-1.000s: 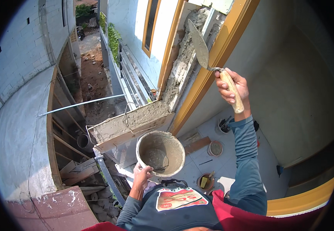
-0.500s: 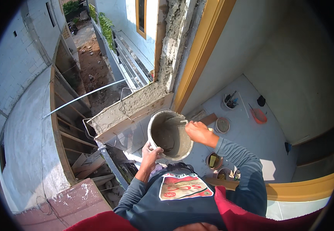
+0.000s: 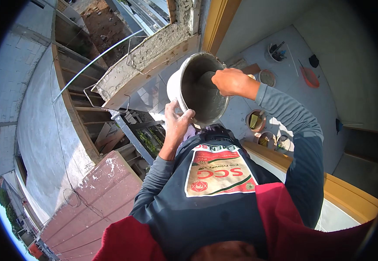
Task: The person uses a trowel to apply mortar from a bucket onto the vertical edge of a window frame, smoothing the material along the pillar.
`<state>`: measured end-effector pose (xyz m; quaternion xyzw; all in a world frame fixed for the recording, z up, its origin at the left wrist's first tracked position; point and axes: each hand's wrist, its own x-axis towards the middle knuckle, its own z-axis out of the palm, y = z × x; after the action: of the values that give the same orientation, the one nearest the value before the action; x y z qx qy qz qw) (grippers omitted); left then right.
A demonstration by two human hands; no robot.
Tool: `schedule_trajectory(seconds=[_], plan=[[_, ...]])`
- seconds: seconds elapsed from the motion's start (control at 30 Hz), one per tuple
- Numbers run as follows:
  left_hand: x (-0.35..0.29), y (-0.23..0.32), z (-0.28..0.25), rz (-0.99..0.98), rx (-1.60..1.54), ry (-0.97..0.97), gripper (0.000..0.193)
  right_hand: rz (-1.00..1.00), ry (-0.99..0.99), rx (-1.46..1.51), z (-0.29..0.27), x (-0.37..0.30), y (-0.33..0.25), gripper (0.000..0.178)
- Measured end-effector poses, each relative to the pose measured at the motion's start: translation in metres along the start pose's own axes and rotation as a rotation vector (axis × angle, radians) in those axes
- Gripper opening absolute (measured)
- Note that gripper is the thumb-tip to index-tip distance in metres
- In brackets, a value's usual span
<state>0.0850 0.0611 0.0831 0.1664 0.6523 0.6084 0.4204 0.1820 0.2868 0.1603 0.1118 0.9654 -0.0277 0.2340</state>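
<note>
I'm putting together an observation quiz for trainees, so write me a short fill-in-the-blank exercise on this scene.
1. The bucket is held at its rim by the person's ____.
2. The right hand holds a trowel whose blade is ____ the bucket, not outside it.
3. The orange basin sits on the tiled ____.

Missing words: left hand; inside; floor.

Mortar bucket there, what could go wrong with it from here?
The bucket appears tilted, so mortar might spill over its rim. The left hand holds it at the rim; if that grip slips, the bucket could drop. The right hand has a trowel inside it, and a hard scrape might jolt the bucket.
</note>
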Motion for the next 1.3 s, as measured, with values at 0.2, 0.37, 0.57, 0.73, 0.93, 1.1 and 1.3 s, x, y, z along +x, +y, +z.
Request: schedule_trajectory(seconds=[0.2, 0.37, 0.57, 0.73, 0.93, 1.1, 1.3], plan=[[-0.004, 0.0, 0.005, 0.032, 0.023, 0.026, 0.055, 0.109, -0.512, 0.69, 0.009, 0.007, 0.058, 0.021], [-0.013, 0.008, 0.006, 0.049, 0.031, 0.066, 0.054, -0.033, -0.457, 1.301, 0.07, -0.008, 0.042, 0.025], [-0.023, 0.031, -0.014, 0.04, -0.201, 0.034, 0.039, -0.044, -0.231, 1.422, 0.051, -0.033, 0.031, 0.028], [-0.019, 0.018, -0.026, 0.028, -0.325, 0.031, 0.041, -0.03, -0.138, 1.219, -0.002, -0.048, 0.026, 0.027], [-0.02, 0.008, -0.035, -0.02, -0.454, 0.056, 0.043, -0.095, -0.212, 1.14, -0.079, -0.075, 0.022, 0.031], [-0.03, 0.006, -0.041, -0.025, -0.576, 0.084, 0.044, -0.256, -0.144, 1.19, -0.154, -0.087, 0.009, 0.033], [-0.037, 0.003, -0.05, -0.018, -0.534, 0.14, 0.044, -0.566, 0.012, 1.692, -0.234, -0.08, 0.015, 0.038]])
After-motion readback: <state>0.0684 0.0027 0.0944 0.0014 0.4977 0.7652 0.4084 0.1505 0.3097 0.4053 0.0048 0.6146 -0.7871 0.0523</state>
